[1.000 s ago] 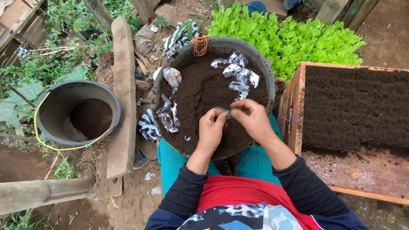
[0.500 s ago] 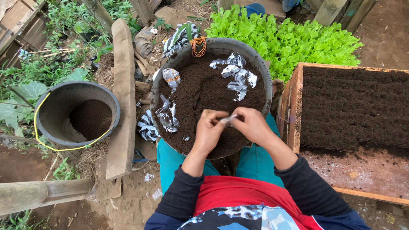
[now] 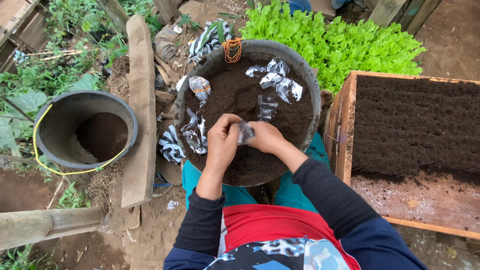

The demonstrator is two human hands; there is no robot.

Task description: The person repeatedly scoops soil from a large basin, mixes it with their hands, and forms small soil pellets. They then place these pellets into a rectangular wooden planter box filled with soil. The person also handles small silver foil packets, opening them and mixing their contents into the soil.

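The left hand [image 3: 223, 142] and the right hand [image 3: 265, 137] are meeting over the near half of the big soil basin [image 3: 310, 80], both closing their fingertips on one small clear plastic bag [image 3: 245, 132]. The fingers are curled in a pinch, not a fist, seemingly so the thin bag can be spread between the two hands, right above the soil where any spill drops back in.

More clear bags [image 3: 278, 80] are lying on the soil at the far side of the basin, within arm's reach; another crumpled cluster [image 3: 195, 135] is sitting by the basin's left rim. An orange rubber band bundle [image 3: 232, 50] is hanging on the far rim.

Left of the basin, beyond a wooden plank [image 3: 140, 110], a smaller bucket [image 3: 55, 115] is holding a little soil. Right of the basin, a wooden tray [image 3: 345, 115] of levelled soil is waiting close by. Behind the basin, lettuce seedlings [image 3: 340, 45] are growing thickly.
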